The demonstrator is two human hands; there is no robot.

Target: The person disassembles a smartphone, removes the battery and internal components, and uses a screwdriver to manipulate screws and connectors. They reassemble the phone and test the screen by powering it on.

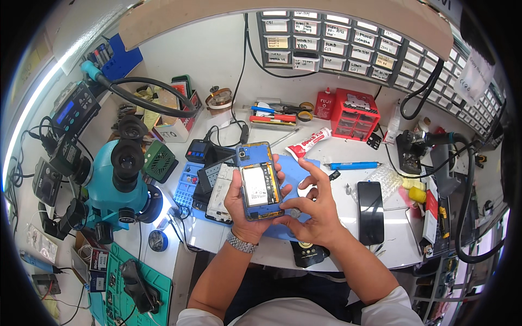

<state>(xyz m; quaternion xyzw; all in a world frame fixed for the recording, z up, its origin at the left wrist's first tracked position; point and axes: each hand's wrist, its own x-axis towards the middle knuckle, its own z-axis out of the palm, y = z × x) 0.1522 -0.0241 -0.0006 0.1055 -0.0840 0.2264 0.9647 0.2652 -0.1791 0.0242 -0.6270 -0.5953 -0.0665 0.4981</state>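
An opened smartphone (255,182) lies across my left hand (246,217), its back cover off. Its pale battery (254,185) and blue inner frame face up. My left fingers wrap around the phone's sides, and a metal watch (241,242) is on that wrist. At the phone's lower right corner is my right hand (315,212), its thumb and index finger curled toward each other. A small greyish thing (295,213) shows between them, too small to name. The other right fingers are bent and raised. Under both hands lies a blue mat (298,173).
Left of the phone are stacked phone parts (220,190) and a teal microscope (117,187). A red-and-white tube (309,142), a blue pen-like tool (354,165) and a black phone (371,212) lie rightward. Behind stands a red drawer box (354,114); labelled drawers (337,46) hang above.
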